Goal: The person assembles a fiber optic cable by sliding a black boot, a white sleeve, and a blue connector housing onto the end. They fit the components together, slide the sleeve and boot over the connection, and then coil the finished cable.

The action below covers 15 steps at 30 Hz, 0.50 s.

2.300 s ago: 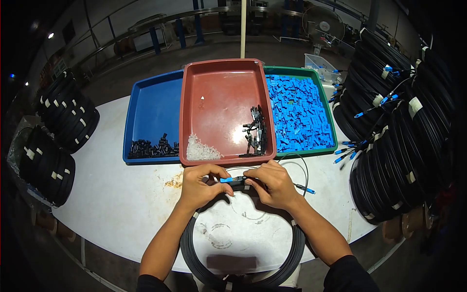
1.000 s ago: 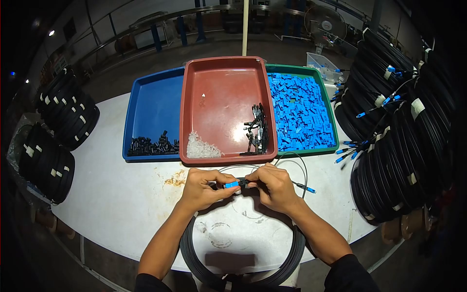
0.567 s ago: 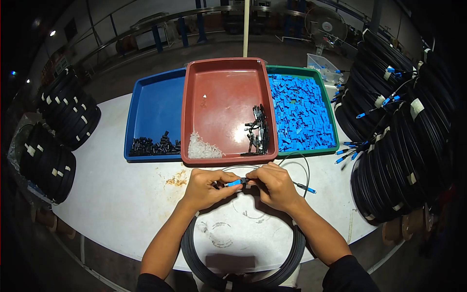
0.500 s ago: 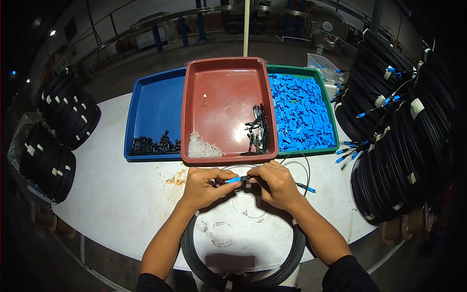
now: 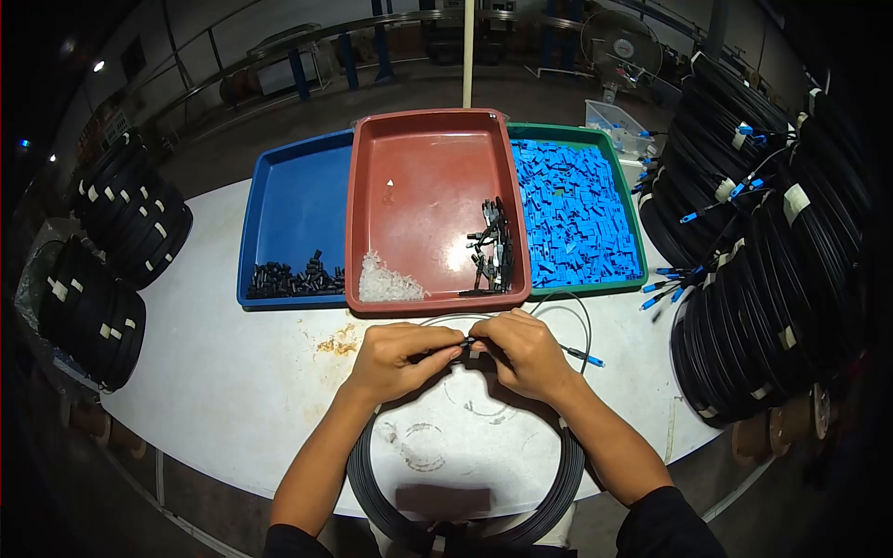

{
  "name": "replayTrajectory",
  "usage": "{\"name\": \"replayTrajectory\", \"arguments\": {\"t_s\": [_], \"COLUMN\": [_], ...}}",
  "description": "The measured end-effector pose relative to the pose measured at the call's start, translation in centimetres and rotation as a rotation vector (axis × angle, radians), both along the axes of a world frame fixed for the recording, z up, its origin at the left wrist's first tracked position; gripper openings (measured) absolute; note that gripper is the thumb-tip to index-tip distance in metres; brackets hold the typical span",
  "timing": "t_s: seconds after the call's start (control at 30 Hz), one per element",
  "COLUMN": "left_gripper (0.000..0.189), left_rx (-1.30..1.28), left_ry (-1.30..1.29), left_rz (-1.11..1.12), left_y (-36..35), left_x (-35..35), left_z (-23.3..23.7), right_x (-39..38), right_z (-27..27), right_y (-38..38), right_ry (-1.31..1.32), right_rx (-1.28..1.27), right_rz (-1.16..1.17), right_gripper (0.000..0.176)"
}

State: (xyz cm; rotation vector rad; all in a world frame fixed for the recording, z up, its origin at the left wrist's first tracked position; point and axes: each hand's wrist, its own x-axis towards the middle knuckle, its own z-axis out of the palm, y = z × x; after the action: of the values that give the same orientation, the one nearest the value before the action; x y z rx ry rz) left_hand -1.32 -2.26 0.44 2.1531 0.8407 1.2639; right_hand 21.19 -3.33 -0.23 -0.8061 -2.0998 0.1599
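My left hand and my right hand meet fingertip to fingertip above the table's front half. Between them is a fiber-optic cable connector, mostly hidden by the fingers, with only a dark sliver and a trace of blue showing. The left fingers are closed over its blue end, the right ones pinch its black end. Below both hands a coil of black cable lies at the table's near edge. Another connector with a blue tip rests on the table to the right of my right hand, on a thin cable.
Beyond the hands stand a blue tray with black sleeves, a red tray with clear bits and black parts, and a green tray full of blue housings. Cable coils are stacked at the left and right.
My left fingers have slid right and closed over the blue housing, which showed plainly before. The right hand has shifted slightly left, so the fingertips are closer together.
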Motion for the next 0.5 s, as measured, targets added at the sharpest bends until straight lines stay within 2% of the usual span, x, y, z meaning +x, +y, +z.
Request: {"name": "replayTrajectory", "arguments": {"t_s": [0.07,0.2,0.27,0.4,0.5], "left_gripper": [0.014,0.014,0.015,0.016,0.013], "left_rx": [0.318,0.258,0.055,0.008,0.101], "left_ry": [0.074,0.027,0.037,0.018,-0.017], "left_rz": [-0.081,-0.067,-0.046,-0.057,-0.053], "left_y": [0.7,0.4,-0.2,-0.3,-0.2], "left_x": [0.2,-0.1,-0.3,0.1,0.5], "left_z": [0.0,-0.2,0.0,-0.1,0.1], "right_x": [0.0,-0.2,-0.3,-0.1,-0.2], "right_z": [-0.2,0.2,0.5,0.4,0.4], "right_y": [0.1,-0.1,-0.2,-0.3,-0.4], "right_ry": [-0.022,-0.019,-0.015,-0.077,-0.111], "right_rx": [0.017,0.033,0.122,0.153,0.160], "right_rz": [0.011,0.036,0.096,0.104,0.065], "right_gripper": [0.018,0.023,0.023,0.020,0.014]}}
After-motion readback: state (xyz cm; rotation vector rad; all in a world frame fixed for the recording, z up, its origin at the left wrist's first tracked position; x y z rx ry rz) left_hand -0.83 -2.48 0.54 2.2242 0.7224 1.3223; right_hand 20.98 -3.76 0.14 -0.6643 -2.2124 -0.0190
